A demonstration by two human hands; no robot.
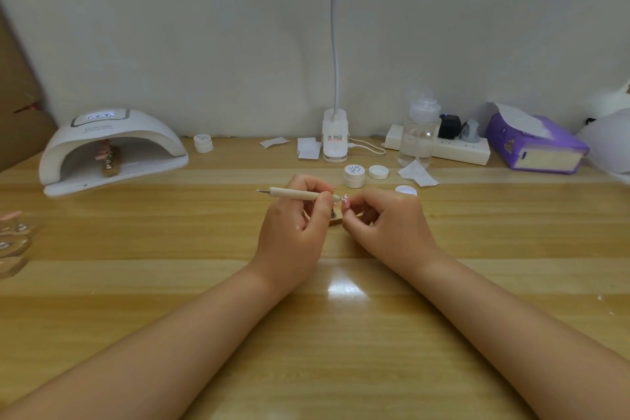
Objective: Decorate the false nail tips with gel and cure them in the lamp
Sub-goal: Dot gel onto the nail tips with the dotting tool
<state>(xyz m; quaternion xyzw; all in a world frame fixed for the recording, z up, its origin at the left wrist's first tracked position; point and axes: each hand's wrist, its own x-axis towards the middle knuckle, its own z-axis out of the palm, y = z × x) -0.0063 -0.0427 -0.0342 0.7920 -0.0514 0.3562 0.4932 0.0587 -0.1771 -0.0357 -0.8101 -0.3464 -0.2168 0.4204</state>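
Pink false nail tip [344,198] pinched in my right hand [385,225], my left hand [293,228] gripping the beige wooden dotting pen [300,194]; left of them, the white domed curing lamp [112,150] already holds one strip, so decorating looks midway.

The table [341,334] is pale yellow wood with lengthwise grain stripes. The curing lamp [112,147] and gel jar [354,176] are white; the dotting pen [296,194] is cream, the nail tip [344,198] pinkish. The tissue pack [535,147] is purple

Home nail-art desk: curing lamp [112,150], gel pots [354,176], clip-on desk light [335,138], tissue box [535,147].
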